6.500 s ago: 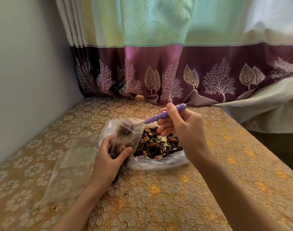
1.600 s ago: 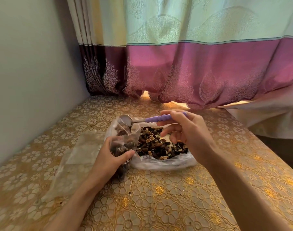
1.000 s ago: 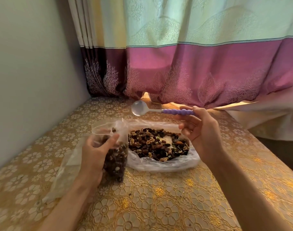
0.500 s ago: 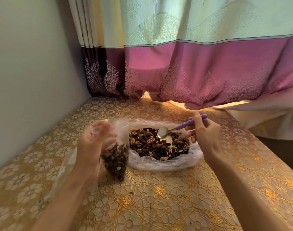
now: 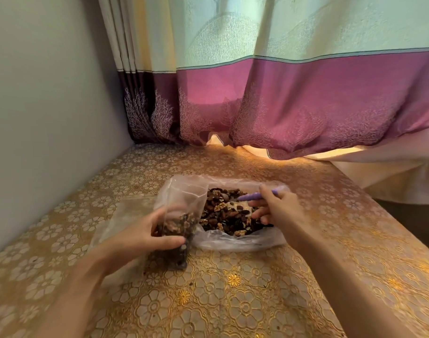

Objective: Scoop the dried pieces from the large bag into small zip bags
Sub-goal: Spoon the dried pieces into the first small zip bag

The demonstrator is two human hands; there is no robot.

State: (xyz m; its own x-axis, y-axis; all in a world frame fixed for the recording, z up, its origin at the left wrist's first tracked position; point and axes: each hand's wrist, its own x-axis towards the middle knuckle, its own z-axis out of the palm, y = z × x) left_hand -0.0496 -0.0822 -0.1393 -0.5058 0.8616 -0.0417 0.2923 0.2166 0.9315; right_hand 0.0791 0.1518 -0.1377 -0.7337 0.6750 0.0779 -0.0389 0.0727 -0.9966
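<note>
Your left hand (image 5: pixel 140 236) grips the small zip bag (image 5: pixel 181 215) round its lower half, thumb across the front, fingers wrapped behind. The bag stands upright on the tablecloth (image 5: pixel 233 289), mouth open at the top, filled with dried pieces to roughly the halfway mark. It touches the left edge of the large bag (image 5: pixel 233 240).

Your right hand (image 5: pixel 279 208) pinches the purple spoon handle (image 5: pixel 255 196) between thumb and fingers. The handle points left toward the small bag. The spoon bowl is down in the dried pieces (image 5: pixel 228 215); you can't see it, so can't tell whether it's loaded.

The large bag lies flat and open on the tablecloth, between your two hands, with the pile spread inside. A pale bare patch shows in the middle of the pile, just left of your right fingers.

Hands are apart: left at the large bag's left edge, right over its right half.

More clear plastic (image 5: pixel 115 215) lies flat under and behind your left hand. The curtain (image 5: pixel 281 106) hangs along the far edge of the table; the wall (image 5: pixel 50 118) is on the left.
</note>
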